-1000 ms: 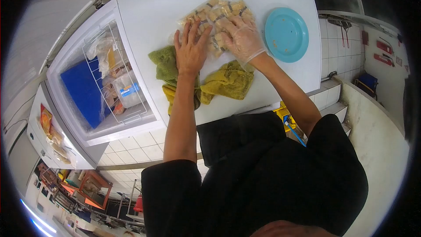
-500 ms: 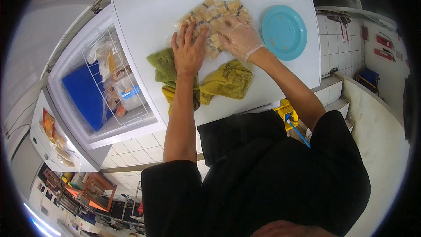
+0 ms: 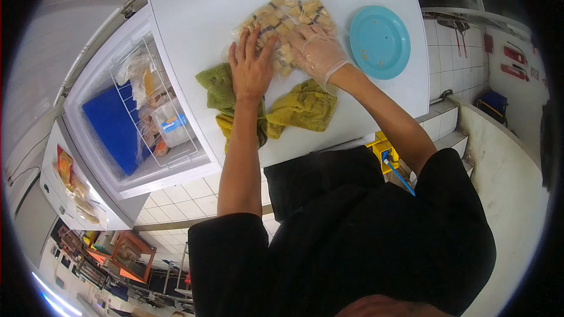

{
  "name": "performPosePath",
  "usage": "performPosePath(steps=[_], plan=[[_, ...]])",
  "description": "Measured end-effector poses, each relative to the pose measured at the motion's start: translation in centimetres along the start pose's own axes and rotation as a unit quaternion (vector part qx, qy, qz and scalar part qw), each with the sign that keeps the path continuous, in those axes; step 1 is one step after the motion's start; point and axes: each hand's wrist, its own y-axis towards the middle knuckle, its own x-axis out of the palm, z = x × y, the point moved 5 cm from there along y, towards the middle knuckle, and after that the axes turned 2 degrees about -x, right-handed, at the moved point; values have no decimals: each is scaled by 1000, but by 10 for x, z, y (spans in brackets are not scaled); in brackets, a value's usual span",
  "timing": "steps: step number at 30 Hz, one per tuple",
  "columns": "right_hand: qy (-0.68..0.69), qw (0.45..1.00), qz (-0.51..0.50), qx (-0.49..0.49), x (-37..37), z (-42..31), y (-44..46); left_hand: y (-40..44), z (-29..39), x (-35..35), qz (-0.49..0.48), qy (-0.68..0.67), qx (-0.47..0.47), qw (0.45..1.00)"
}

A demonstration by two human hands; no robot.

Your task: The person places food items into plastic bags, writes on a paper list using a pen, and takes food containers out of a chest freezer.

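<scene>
A clear plastic bag (image 3: 276, 20) of small pale tan pieces with dark bands lies on the white surface. Bare, with its fingers spread, my left hand (image 3: 251, 69) rests on the bag's left part. My right hand (image 3: 317, 53), in a clear plastic glove, lies over the right part with its fingers extended. Below the bag are a green cloth (image 3: 218, 89), partly behind my left wrist, and a yellow-green cloth (image 3: 304, 107). A turquoise plate (image 3: 380, 41) with a few crumbs sits right of my gloved hand.
On the left, an open white freezer (image 3: 111, 191) holds a wire basket, bagged items and a blue panel (image 3: 111, 126). Its door (image 3: 53, 196) has packets on it. A yellow object (image 3: 385, 149) and a blue handle are below the white surface's right edge.
The fingers of my right hand, bent over the bag half a second ago, are now stretched out flatter on it. My left hand has stayed on the bag's left part.
</scene>
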Motion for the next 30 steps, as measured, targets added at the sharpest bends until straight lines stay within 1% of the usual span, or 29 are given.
performPosePath(steps=[2,5,12,18,20,23,26,30], plan=[[1,1000,-27,-8,-3,-2,-1,0,0,1,-2,6,4,1000],[-32,999,-29,-13,0,-3,-1,1,0,-1,-2,20,16,1000],[-41,999,-15,1,0,-9,-5,0,1,-4,-13,-11,11,1000],[-9,1000,-18,7,5,-6,-3,0,1,-3,-2,-24,8,1000],[-19,1000,11,10,9,-3,-3,-1,-1,-3,4,-25,8,1000],[-20,1000,23,-3,7,-6,-7,1,2,-4,2,-23,10,1000],[-14,1000,4,14,-2,-10,-6,1,1,-4,15,-22,9,1000],[14,999,-2,36,5,-5,-3,0,-2,0,15,-6,8,1000]])
